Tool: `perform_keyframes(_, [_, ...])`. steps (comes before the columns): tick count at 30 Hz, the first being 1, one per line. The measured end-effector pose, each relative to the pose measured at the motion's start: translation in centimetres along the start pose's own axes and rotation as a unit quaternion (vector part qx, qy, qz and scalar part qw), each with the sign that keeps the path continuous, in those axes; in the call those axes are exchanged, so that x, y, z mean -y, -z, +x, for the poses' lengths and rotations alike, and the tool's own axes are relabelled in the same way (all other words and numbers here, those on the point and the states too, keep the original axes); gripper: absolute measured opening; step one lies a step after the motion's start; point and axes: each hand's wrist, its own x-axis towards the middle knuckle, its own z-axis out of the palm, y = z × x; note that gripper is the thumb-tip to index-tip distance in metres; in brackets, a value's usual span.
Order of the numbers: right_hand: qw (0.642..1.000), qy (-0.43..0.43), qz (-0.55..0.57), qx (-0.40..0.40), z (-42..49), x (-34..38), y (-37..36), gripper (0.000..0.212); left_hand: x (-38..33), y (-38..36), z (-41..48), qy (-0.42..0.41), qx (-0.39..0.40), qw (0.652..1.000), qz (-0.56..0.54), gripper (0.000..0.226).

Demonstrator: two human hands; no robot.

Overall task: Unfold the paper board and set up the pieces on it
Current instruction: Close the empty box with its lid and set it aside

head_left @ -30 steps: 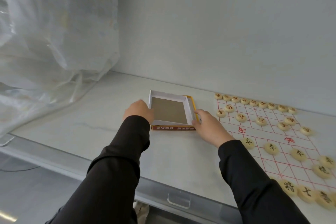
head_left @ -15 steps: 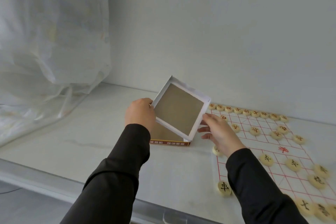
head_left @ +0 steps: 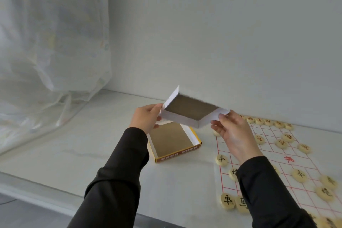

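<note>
The paper board (head_left: 266,155) lies unfolded on the right of the table, with a red grid and several round wooden pieces (head_left: 298,175) standing on it. A white box tray (head_left: 190,111) with a brown inside hangs tilted in the air above the table. My left hand (head_left: 147,119) grips its left corner and my right hand (head_left: 234,131) holds its right corner. Below it on the table rests the yellow box half (head_left: 174,142), open side up and with nothing in it.
The white table (head_left: 92,140) runs back to a pale wall. A sheer plastic sheet (head_left: 51,52) hangs at the left and drapes onto the table. The table's metal front edge (head_left: 37,189) runs along the lower left.
Both hands have lifted the white tray out of the yellow box half and raised it into the air. The yellow half stays on the table.
</note>
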Motion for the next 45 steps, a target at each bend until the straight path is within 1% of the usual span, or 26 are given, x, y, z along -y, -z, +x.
perform_keyframes(1, [1.000,0.004,0.001,0.008,0.0,0.1,-0.1,0.021,-0.1,0.0,0.1,0.022,0.011,1.000,-0.018,0.032])
perform_keyframes(3, [1.000,-0.003,0.004,0.023,0.1,0.2,-0.1,0.034,-0.1,0.0,0.0,0.057,0.038,0.996,-0.049,0.039])
perform_keyframes(5, [0.999,-0.025,0.037,0.029,0.0,0.3,-0.1,0.049,0.1,-0.1,0.0,0.065,0.049,0.995,-0.059,0.041])
perform_keyframes(6, [0.997,-0.038,0.061,0.029,0.0,0.3,-0.2,0.052,0.3,-0.2,0.1,0.057,0.048,0.996,-0.050,0.040])
perform_keyframes(8, [0.990,-0.065,0.119,0.028,-0.1,0.4,-0.3,0.049,0.5,-0.2,0.2,0.039,0.044,0.998,-0.026,0.045])
perform_keyframes(10, [0.983,-0.078,0.163,0.034,-0.2,0.5,-0.4,0.034,0.6,-0.1,0.3,0.030,0.045,0.998,-0.010,0.051])
perform_keyframes(11, [0.982,-0.078,0.167,0.045,-0.2,0.4,-0.5,0.028,0.6,-0.1,0.3,0.025,0.046,0.999,0.005,0.053])
perform_keyframes(12, [0.985,-0.071,0.145,0.058,-0.2,0.4,-0.6,0.027,0.6,-0.1,0.3,0.017,0.044,0.998,0.034,0.055])
perform_keyframes(13, [0.991,-0.059,0.098,0.069,-0.1,0.2,-0.7,0.028,0.6,-0.1,0.3,0.007,0.041,0.996,0.075,0.055])
perform_keyframes(15, [0.996,-0.029,-0.005,0.083,0.2,-0.8,-0.9,0.040,0.7,-0.2,0.2,-0.014,0.032,0.987,0.154,0.055])
perform_keyframes(17, [0.993,-0.012,-0.089,0.080,0.5,-1.8,-1.2,0.053,0.9,-0.3,0.1,-0.018,0.029,0.979,0.201,0.054])
perform_keyframes(18, [0.988,0.000,-0.129,0.080,0.7,-2.2,-1.4,0.056,1.0,-0.3,0.1,-0.016,0.027,0.975,0.220,0.053])
perform_keyframes(20, [0.976,0.029,-0.198,0.088,0.7,-2.7,-1.8,0.055,1.1,-0.2,0.2,-0.015,0.016,0.968,0.251,0.052])
perform_keyframes(24, [0.950,0.076,-0.291,0.082,1.0,-3.6,-2.6,0.046,1.3,0.4,0.8,-0.006,0.003,0.959,0.283,0.053])
perform_keyframes(26, [0.930,0.088,-0.349,0.078,1.1,-4.3,-3.0,0.043,1.9,0.6,1.0,0.013,0.002,0.938,0.347,0.057])
perform_keyframes(29, [0.907,0.074,-0.403,0.099,1.0,-5.7,-3.3,0.044,3.1,0.6,1.0,0.067,0.022,0.887,0.456,0.059])
perform_keyframes(30, [0.902,0.063,-0.415,0.102,0.9,-5.9,-3.3,0.044,3.3,0.5,1.1,0.082,0.031,0.879,0.469,0.060])
perform_keyframes(32, [0.900,0.049,-0.422,0.101,0.9,-5.9,-3.3,0.044,3.4,0.3,1.4,0.096,0.040,0.875,0.472,0.058])
perform_keyframes(36, [0.923,0.023,-0.368,0.107,0.9,-5.3,-3.1,0.043,3.4,-0.3,1.7,0.090,0.052,0.876,0.470,0.056])
perform_keyframes(39, [0.941,-0.025,-0.319,0.112,1.1,-4.8,-2.5,0.051,3.6,-0.6,1.8,0.083,0.055,0.871,0.481,0.059])
perform_keyframes(41, [0.946,-0.048,-0.301,0.111,1.4,-4.6,-2.1,0.054,3.7,-0.7,2.0,0.080,0.059,0.874,0.476,0.058])
perform_keyframes(45, [0.953,-0.055,-0.280,0.098,1.5,-4.4,-1.7,0.050,3.9,-1.0,2.1,0.072,0.053,0.875,0.475,0.057])
